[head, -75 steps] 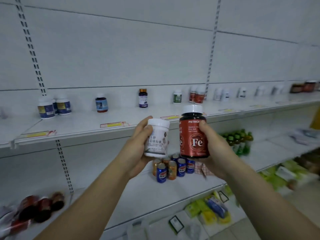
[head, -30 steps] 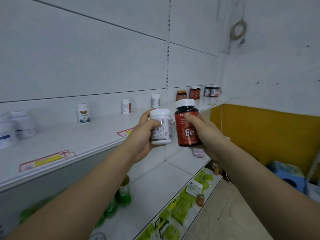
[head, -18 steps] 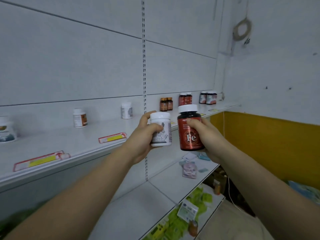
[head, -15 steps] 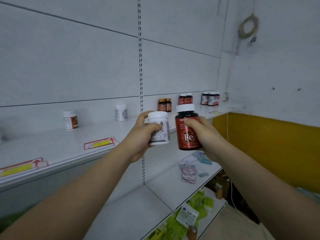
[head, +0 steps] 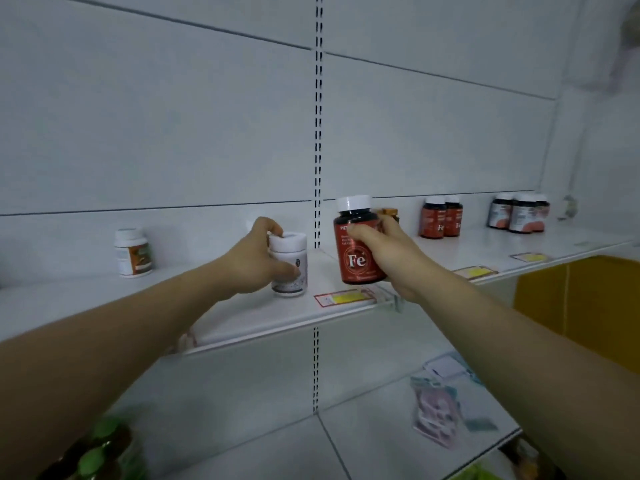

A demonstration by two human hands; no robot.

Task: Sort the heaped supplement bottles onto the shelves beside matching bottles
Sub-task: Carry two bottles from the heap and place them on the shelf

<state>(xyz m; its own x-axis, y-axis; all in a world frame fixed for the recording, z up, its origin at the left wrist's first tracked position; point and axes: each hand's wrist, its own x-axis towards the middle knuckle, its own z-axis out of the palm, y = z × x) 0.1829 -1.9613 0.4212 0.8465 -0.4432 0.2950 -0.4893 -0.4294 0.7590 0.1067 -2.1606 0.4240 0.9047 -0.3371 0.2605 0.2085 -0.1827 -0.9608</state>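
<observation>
While the left hand (head: 254, 263) curls its fingers and thumb around a small white plastic bottle with a white cap and a pale printed label (head: 288, 264), that bottle stands upright on the upper white metal shelf (head: 242, 311), just left of the slotted upright in the back panel; whether its base fully rests on the shelf cannot be told. The right hand (head: 391, 258) grips a dark red bottle with a white screw cap and a large "Fe" on its label (head: 356, 242), fingers wrapped round its far side and thumb across the front, holding it upright just above the shelf's front edge, near a red-and-yellow price tag (head: 344, 297). The two bottles sit close together but apart.

Behind the right hand's fingers an amber-capped bottle (head: 389, 213) is partly hidden. Further right along the same shelf stand two matching red "Fe" bottles (head: 441, 218), touching each other, and beyond them a cluster of dark bottles with pale labels (head: 519, 213). Well to the left stands a white bottle with an orange and green label (head: 133, 252).

On the lower white shelf (head: 363, 431) lie blurred flat packets (head: 438, 415), and green-capped bottles (head: 100, 448) show at the bottom left
</observation>
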